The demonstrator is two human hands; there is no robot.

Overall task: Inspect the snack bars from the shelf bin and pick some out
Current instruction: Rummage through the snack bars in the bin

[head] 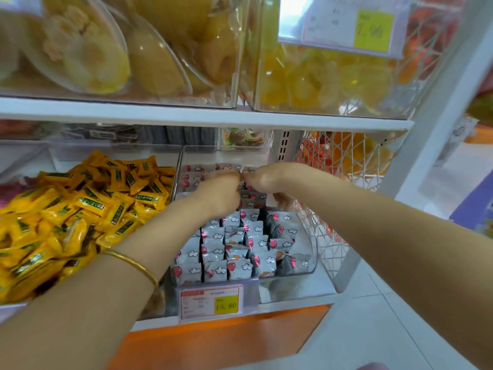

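A clear plastic shelf bin (310, 265) holds several grey snack bars (234, 247) printed with white clouds and red balloons, standing in rows. Both my hands reach to the back of this bin. My left hand (220, 194) and my right hand (266, 180) meet fingertip to fingertip over the rear rows, their fingers curled and pinching a grey wrapped snack bar (241, 170) between them. The bar is mostly hidden by the fingers. A gold bangle circles my left wrist.
A bin of yellow wrapped snacks (80, 209) lies to the left. A price tag (210, 301) reading 15.80 hangs on the bin's front. A white wire basket (346, 182) stands to the right. Clear bins of yellow dried fruit (160, 49) fill the shelf above.
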